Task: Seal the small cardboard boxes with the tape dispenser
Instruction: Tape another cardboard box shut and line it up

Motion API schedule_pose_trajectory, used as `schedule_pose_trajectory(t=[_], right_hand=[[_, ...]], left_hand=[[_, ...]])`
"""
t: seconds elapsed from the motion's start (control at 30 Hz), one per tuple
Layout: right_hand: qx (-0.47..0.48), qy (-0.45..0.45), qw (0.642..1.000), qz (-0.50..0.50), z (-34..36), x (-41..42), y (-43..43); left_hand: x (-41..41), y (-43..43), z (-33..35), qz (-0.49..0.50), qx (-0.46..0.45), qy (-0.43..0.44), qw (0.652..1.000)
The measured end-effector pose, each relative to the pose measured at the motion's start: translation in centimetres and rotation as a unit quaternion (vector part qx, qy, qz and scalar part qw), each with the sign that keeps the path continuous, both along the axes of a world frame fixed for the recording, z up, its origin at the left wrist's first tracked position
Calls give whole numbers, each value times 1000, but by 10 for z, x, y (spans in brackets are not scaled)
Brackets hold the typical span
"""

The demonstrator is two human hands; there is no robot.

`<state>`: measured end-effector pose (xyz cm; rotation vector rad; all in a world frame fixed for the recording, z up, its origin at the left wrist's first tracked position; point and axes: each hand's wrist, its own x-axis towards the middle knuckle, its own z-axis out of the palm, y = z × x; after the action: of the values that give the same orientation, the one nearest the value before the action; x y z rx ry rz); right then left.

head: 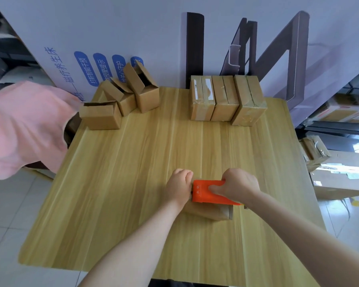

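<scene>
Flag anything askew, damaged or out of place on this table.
The rightmost sealed box sits skewed against the sealed box beside it, and its tape looks wrinkled at the near corner. At back left, one open box lies on its side. Nothing is spilled.

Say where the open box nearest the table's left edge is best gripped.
Likely from above and the front: thumb on the bare front wall of the open box, fingers over its open top rim. Its right end seems to sit against the next box, so an end-to-end pinch looks blocked.
</scene>
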<state>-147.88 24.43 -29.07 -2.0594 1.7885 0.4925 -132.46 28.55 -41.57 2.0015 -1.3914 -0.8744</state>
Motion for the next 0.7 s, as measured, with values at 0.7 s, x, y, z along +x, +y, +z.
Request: schedule_pose_trajectory(t=[0.7], right_hand=[[67, -155, 983, -70, -18, -146, 10]], left_hand=[[-11, -7, 1, 15, 58, -196, 979]])
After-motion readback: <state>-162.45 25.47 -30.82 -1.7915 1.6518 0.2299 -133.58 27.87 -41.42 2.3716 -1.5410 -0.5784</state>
